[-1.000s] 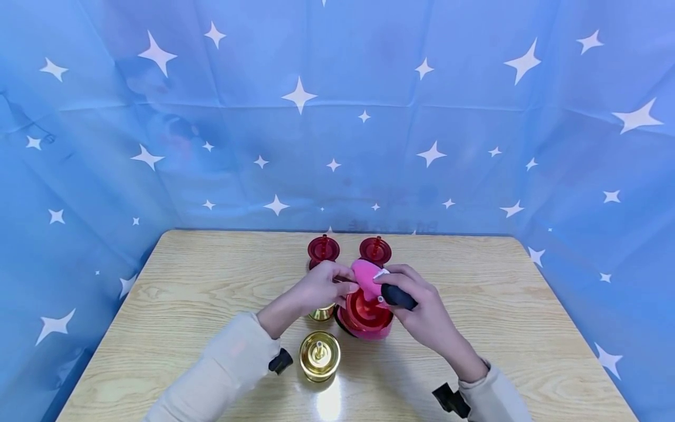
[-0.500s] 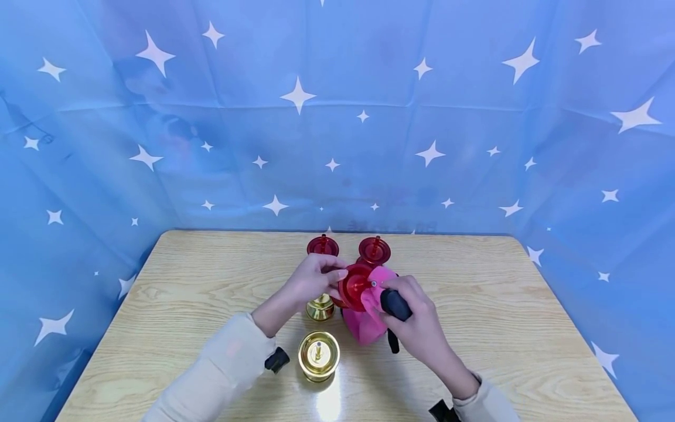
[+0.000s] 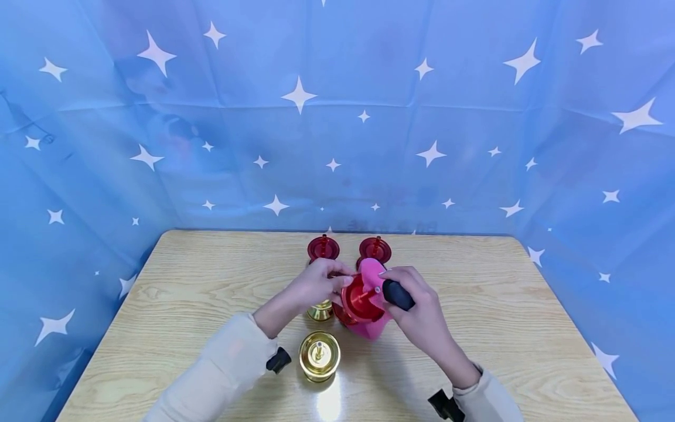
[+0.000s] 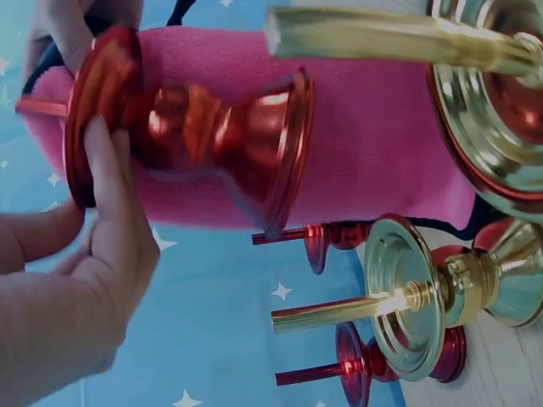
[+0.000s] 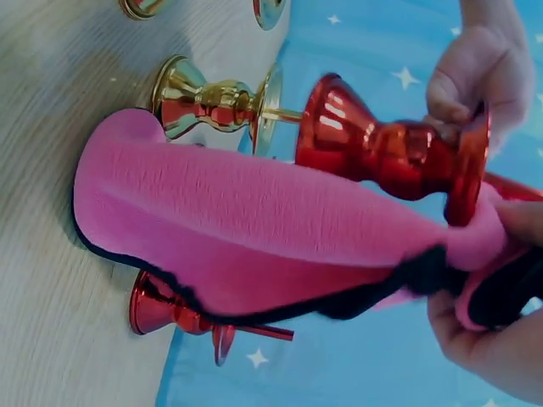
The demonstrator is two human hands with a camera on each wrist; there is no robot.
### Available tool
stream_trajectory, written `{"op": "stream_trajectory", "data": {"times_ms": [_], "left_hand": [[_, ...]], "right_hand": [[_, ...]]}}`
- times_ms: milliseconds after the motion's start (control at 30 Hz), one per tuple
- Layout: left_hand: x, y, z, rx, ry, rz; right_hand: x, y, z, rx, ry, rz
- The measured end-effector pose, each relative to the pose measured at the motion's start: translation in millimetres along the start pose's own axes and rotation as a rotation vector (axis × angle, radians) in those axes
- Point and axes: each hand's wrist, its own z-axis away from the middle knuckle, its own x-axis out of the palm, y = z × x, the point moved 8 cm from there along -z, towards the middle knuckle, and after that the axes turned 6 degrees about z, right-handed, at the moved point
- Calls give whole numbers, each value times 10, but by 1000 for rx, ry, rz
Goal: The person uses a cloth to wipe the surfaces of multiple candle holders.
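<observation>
My left hand [image 3: 318,285] grips a red metallic candlestick [image 4: 254,144] by the rim of its dish, thumb and fingers on either side. The candlestick is held above the table, its pin and dish tilted. My right hand [image 3: 424,310] pinches a bunched pink cloth [image 5: 237,220] with black edging, pressed against the dish on its right side. The rest of the cloth hangs down alongside the candlestick toward the table. In the head view the cloth and hands hide much of the candlestick's stem.
Two gold candlesticks stand near the left hand, one in front [image 3: 319,358] and one partly hidden behind the hand [image 3: 319,312]. At the back stand two red candlesticks, left [image 3: 323,248] and right [image 3: 375,251]. A blue star-patterned curtain [image 3: 337,135] rises behind the wooden table [image 3: 501,328].
The red candlestick has tilted and turned in the left hand, first away from me, then back. The right hand has shifted the cloth about its dish, from the far side to the right side.
</observation>
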Motion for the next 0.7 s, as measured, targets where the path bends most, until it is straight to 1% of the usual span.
{"op": "stream_trajectory", "data": {"times_ms": [100,167,233,333,400,467,567,700], "left_hand": [[-90,18,2,15,75,81],[-128,31,-1,33,101,111],[-142,25,1,33,113,143],[-121,6,5,10,107,195],[-104,-1,8,6,107,214],[-91,-2,10,5,112,219],[-80,-6,11,2,123,199],[-83,-23,15,-19,146,185]], "right_hand": [[-20,13,25,26,26,6],[-12,14,52,49,31,0],[7,9,76,68,31,-10],[34,19,101,105,37,-27],[48,40,115,138,42,-39],[61,71,130,179,45,-58],[75,120,152,243,45,-101],[84,170,180,318,42,-171]]}}
